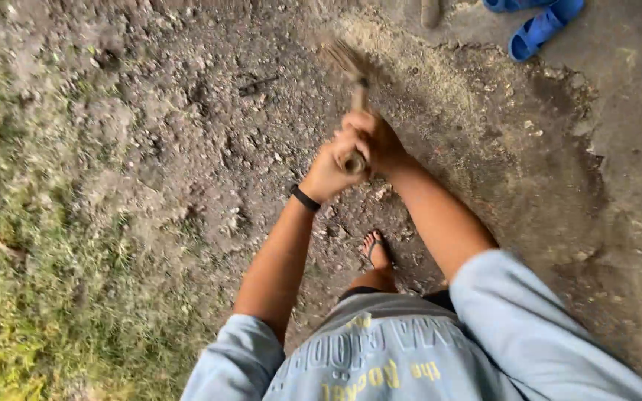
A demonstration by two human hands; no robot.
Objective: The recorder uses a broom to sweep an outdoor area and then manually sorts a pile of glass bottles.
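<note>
Shirt: light blue, long sleeves; printed lettering in yellow and pale tones across the front, nearest the camera.
Foot: bare in a dark-strapped sandal, on the dirt ground below the hands.
Left hand: clenched round the near end of the broom handle; black wristband at the wrist.
Right hand: clenched on the same handle, touching the left hand, slightly farther out.
Broom: long axis runs away from the hands; blurred bristle head at the far end, over the dirt.
Grass: along the left edge of the ground.
Blue sandals: on grey concrete, far right corner, well apart.
</note>
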